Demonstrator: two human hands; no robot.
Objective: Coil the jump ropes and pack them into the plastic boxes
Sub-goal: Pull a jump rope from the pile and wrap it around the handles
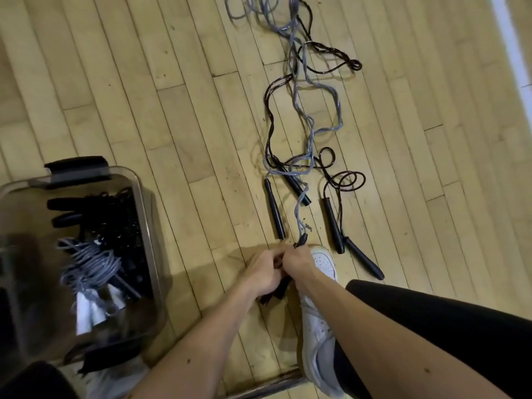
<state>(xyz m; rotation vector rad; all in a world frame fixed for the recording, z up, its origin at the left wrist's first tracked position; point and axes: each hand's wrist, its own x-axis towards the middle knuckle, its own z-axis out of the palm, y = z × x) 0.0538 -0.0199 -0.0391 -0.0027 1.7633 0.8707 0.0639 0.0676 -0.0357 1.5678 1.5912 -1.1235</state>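
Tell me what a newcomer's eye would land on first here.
The tangled grey and black ropes sprawl across the floor, centre to top. Below them, the left hand and right hand grip a grey rope's handle. At left, a clear box holds coiled ropes.

One head view, steeply down onto the wooden floor
You look from your own head, wide-angle, facing forward and down; your left hand and right hand sit close, just below centre; the plastic box lies at the left edge; the grey rope runs away from your hands toward the top edge
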